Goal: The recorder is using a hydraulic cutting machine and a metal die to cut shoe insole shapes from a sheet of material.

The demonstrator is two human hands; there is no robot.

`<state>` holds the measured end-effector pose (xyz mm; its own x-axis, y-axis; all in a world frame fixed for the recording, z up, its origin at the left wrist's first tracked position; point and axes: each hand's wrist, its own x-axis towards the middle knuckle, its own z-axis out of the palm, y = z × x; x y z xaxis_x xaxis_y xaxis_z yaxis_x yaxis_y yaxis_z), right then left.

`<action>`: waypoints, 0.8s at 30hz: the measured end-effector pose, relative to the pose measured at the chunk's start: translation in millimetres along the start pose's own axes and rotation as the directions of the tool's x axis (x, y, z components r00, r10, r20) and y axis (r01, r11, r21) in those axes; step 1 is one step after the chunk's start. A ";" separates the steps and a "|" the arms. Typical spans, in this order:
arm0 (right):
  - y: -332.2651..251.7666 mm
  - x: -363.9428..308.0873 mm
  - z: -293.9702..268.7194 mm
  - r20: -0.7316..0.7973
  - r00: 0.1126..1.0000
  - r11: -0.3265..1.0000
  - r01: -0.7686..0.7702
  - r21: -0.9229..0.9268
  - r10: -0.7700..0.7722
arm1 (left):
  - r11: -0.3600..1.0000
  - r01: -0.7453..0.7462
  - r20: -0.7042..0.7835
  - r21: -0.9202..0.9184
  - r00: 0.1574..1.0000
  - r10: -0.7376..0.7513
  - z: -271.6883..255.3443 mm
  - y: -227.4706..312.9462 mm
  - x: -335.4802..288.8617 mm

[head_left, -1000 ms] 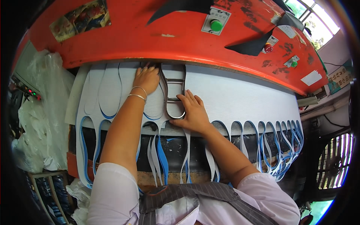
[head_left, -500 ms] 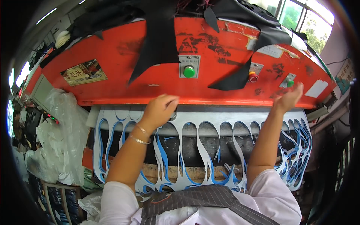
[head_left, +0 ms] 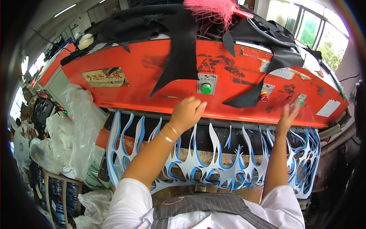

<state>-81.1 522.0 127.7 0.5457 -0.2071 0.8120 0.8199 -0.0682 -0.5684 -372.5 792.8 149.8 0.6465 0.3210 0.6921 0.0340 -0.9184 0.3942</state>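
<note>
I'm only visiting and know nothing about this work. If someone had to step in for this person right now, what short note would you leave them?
Left hand: raised to the orange press head, fingers curled just under the left green button; contact unclear. It holds nothing.
Right hand: blurred, raised beside the right green button, holding nothing.
White-and-blue sheets lie under the head, already cut full of sole-shaped holes, with strips hanging over the front edge.
Black offcuts are piled on top of the head.
No cutting die is in view.
Done: many holes already cut.
Left: I cannot tell whether either button is pressed.
</note>
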 end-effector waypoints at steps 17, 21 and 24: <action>-174.5 -188.4 -66.1 0.858 0.160 0.785 0.351 -0.511 0.488 | 0.945 0.236 0.337 0.226 0.891 -0.303 -24.1 23.2 -219.5; -182.9 -182.3 -67.4 0.853 0.118 0.798 0.305 -0.519 0.509 | 0.941 0.215 0.353 0.260 0.886 -0.300 -21.8 21.7 -220.6; -189.8 -187.7 -75.2 0.854 -0.081 0.833 0.285 -0.475 0.514 | 0.946 0.173 0.545 0.275 0.783 -0.301 -36.7 18.7 -235.8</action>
<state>-352.2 500.5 73.2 0.5251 0.8150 -0.2452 0.7563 -0.5790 -0.3046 -552.3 708.5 16.2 0.9109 0.4019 0.0935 0.3533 -0.8767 0.3265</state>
